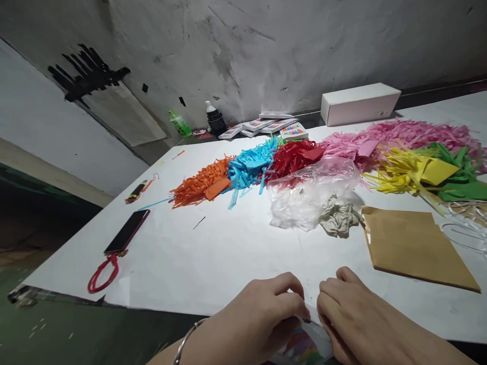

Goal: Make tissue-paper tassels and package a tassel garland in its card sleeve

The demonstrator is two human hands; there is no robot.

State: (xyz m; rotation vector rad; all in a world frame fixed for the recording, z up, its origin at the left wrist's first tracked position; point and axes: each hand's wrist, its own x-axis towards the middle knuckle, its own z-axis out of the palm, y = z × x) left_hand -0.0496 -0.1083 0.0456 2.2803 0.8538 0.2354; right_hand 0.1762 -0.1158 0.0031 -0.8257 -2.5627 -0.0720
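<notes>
At the table's front edge my left hand and my right hand are closed on the top of a clear plastic bag. Colourful pieces show through the bag, though its lower part is cut off by the frame. A bracelet circles my left wrist. Beyond my hands lie a crumpled clear plastic sheet and a wrinkled greyish-white wad. To the right of them is a stack of brown paper.
Piles of orange, blue, red, pink and yellow paper strips cross the white-covered table. A phone and a cutter lie left. Flat boxes and a white box stand by the wall.
</notes>
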